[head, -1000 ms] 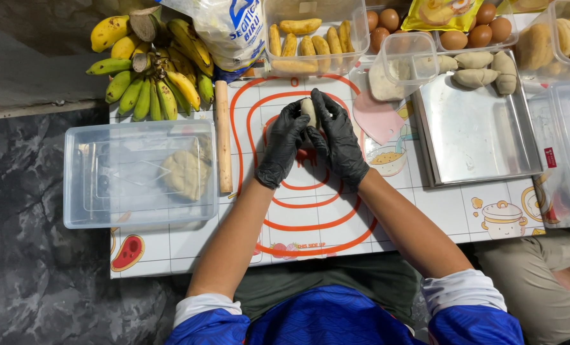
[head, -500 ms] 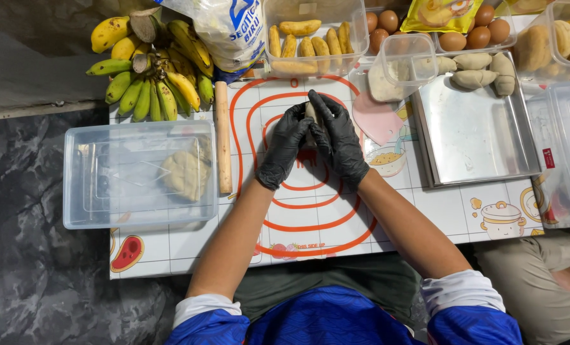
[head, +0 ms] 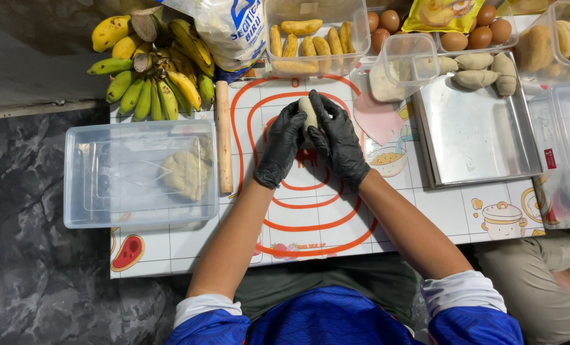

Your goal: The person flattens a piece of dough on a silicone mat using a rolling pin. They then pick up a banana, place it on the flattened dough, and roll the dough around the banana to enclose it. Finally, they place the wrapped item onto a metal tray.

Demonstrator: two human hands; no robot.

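- Left hand (head: 282,145): black-gloved, fingers curled around the left side of a pale dough piece (head: 308,112), above the middle of the table (head: 451,214), over the red-ringed rolling mat (head: 310,217).
- Right hand (head: 340,142): black-gloved, fingers wrapped over the right side and top of the same dough piece; both hands press together on it.
- Dough piece: held between the two palms, clear of the mat. It looks soft, light and easily dented, likely a little tacky; best cupped by its long sides with gentle, even pressure, not pinched at the ends.
- Clear plastic box (head: 141,174): at the left edge of the table, with a flat lump of dough (head: 184,172) inside towards its right wall.
- Wooden rolling pin (head: 223,137): lying lengthwise just beside the box's right wall, left of the hands.
- Pink scraper (head: 377,118): on the table just right of the hands.
- Steel tray (head: 476,137): right of the scraper, carrying shaped dough pieces (head: 476,69) along its far edge.
- Small clear tub (head: 405,61): at the tray's far left corner.
- Bunches of bananas (head: 147,64): far left corner, yellow and green.
- Flour bag (head: 227,29): far edge, beside the bananas.
- Clear container of peeled bananas (head: 310,41): far edge, centre.
- Brown eggs (head: 476,29): far edge, towards the right.
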